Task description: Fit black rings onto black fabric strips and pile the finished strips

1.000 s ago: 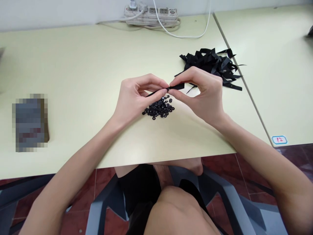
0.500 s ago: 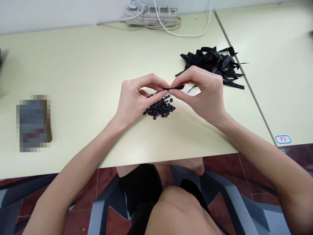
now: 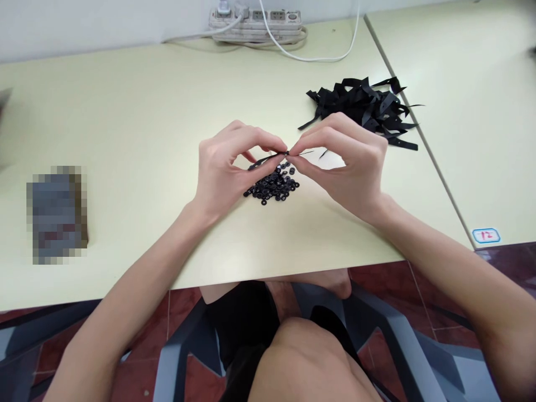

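Between the fingertips of both hands is a thin black strip, seen nearly edge-on. My left hand pinches it with thumb and index finger, and its loose part runs back under the palm. My right hand pinches the same strip close beside the left fingertips, with a thin end poking out to the right. A tiny dark piece shows where the fingertips meet, mostly hidden. Just below the hands lies a pile of small round black pieces with center holes. Behind my right hand is a heap of black strips.
A white power strip with plugs sits by the wall, and a white cable loops in front of it. A blurred-out box stands at the left. A "12" label marks the table edge at right.
The strip has turned from showing its flat face on the right to nearly edge-on. Both hands stay pinched together, with the fingers shifted slightly.
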A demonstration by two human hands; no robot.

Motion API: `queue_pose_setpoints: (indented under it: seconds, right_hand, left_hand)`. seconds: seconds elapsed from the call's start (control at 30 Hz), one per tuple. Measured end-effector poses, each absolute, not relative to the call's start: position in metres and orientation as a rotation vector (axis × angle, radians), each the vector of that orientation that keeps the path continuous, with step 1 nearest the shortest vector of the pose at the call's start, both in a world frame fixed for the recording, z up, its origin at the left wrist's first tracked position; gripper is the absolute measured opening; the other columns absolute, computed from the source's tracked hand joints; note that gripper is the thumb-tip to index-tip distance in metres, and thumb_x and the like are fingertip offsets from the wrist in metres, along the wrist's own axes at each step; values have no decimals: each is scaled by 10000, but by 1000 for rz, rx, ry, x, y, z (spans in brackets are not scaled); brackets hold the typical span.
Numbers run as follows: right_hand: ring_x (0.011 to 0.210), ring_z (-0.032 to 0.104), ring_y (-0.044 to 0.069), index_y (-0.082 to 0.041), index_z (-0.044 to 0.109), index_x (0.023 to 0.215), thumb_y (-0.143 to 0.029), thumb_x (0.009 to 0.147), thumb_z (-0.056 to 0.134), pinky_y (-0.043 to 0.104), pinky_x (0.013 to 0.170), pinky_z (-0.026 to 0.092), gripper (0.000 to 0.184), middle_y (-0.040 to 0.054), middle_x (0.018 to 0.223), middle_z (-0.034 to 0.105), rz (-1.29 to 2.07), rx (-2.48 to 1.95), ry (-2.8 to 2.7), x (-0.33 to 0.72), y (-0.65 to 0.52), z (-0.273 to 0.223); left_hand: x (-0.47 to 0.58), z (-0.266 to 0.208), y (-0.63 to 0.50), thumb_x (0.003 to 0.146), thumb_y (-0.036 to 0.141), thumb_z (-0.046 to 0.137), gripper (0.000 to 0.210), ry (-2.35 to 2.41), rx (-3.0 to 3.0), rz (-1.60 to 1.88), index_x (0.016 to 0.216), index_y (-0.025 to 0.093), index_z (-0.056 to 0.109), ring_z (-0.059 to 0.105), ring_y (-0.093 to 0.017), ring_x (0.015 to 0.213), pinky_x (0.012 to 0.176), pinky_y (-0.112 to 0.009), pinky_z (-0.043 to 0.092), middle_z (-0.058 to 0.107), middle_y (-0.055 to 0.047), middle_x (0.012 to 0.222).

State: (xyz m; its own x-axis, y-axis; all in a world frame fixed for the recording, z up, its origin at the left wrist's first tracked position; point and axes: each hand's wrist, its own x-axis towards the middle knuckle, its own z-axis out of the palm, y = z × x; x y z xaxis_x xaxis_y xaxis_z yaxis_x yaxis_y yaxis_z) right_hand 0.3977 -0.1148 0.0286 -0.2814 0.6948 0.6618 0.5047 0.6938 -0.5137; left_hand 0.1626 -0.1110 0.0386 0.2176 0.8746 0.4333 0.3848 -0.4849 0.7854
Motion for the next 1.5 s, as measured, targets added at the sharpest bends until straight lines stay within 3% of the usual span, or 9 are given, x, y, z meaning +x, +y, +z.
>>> queue_pose_setpoints:
  seconds: [0.23, 0.53, 0.77, 1.1, 1.5]
  right_hand:
    - [1067, 773, 325, -360, 814, 1042, -408, 1118, 711, 568, 962, 667, 137, 52, 1033, 794, 248, -911, -1970, 401, -118, 30]
    - [1048, 779, 281, -319, 802, 1153, -416, 1150, 639, 491, 983, 672, 190, 67, 1101, 814, 414, -1016, -1938, 405, -106, 38]
    - [941, 766, 268, -293, 862, 1044, -363, 1068, 740, 440, 881, 632, 142, 70, 1024, 814, 575, -1077, -2276, 425, -94, 36]
    - [877, 741, 244, -283, 828, 948, -326, 1046, 788, 426, 832, 609, 114, 49, 984, 800, 635, -1026, -2256, 423, -94, 31]
    - [991, 778, 272, -390, 819, 984, -306, 1036, 828, 509, 994, 717, 99, 0, 1058, 853, 729, -1022, -1887, 397, -121, 57]
  left_hand:
    - [157, 34, -104, 988, 449, 865, 114, 1133, 2187, 1209, 977, 336, 872, 755, -321, 1134, 914, -457, 684, 820, -51, 1053]
    - [149, 36, -91, 1047, 343, 808, 61, 988, 2377, 1229, 1008, 323, 850, 756, -286, 1057, 862, -423, 658, 799, -44, 1041]
    - [131, 34, -71, 1067, 257, 785, 94, 863, 2738, 1271, 1054, 346, 811, 741, -257, 926, 705, -408, 601, 819, -20, 1047]
    - [134, 33, -75, 1066, 261, 803, 112, 810, 2700, 1215, 1073, 372, 813, 762, -269, 952, 722, -422, 595, 809, -16, 1044]
    - [149, 30, -90, 1083, 303, 782, 51, 809, 2595, 1292, 1081, 342, 816, 811, -253, 934, 681, -408, 669, 815, -21, 1053]
